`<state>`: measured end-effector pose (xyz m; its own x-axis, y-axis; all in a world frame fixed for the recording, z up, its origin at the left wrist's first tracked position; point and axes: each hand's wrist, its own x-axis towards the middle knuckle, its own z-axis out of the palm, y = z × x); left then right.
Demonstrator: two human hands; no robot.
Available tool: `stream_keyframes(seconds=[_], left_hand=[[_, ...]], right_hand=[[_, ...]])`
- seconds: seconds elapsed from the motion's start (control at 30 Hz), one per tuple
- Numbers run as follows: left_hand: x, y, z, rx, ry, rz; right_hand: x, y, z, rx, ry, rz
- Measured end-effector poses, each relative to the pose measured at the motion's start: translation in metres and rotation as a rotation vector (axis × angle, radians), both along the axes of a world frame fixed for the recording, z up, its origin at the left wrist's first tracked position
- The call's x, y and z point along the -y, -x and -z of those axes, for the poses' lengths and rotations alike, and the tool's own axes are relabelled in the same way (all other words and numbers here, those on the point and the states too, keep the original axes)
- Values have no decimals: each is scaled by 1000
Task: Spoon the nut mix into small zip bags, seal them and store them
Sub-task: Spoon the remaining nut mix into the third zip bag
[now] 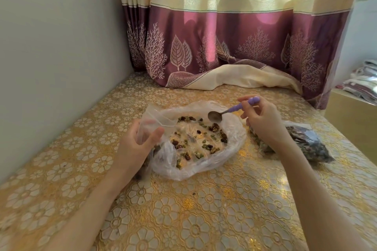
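Now your nut mix (201,140) lies scattered, green and dark red, on crinkly clear plastic | left hand (138,144) grips limp zip bag (152,126) | right hand (263,122) pinches purple-handled metal spoon (228,111)

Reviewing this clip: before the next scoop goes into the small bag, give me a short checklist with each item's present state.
1. Left hand holds the small zip bag: ok.
2. Bag mouth open: cannot tell, blurred.
3. Right hand grips the purple-handled spoon: ok.
4. Spoon loaded: not ok, bowl looks empty.
5. Nut mix left in the large plastic bag: ok.
6. Filled bags clear of the work area, beside the right wrist: ok.
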<state>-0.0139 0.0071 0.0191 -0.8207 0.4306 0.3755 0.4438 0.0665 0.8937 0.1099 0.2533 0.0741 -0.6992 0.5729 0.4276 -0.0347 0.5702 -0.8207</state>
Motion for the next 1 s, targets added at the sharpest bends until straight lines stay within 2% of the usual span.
stream_keyframes(seconds=[0.13, 0.23, 0.53, 0.87, 1.0], left_hand=[[-1, -5, -4, -32, 35, -13], [-1, -6, -5, -41, 36, -9], [0, -1, 1, -34, 61, 0], [0, 1, 1, -41, 52, 12], [1, 2, 3, -47, 62, 20]], right_hand=[[4, -1, -2, 158, -211, -76], [7, -3, -6, 176, -257, -92], [0, -13, -22, 101, -216, -10], [-9, -16, -22, -44, -103, -72], [-12, -15, -19, 6, -91, -98]])
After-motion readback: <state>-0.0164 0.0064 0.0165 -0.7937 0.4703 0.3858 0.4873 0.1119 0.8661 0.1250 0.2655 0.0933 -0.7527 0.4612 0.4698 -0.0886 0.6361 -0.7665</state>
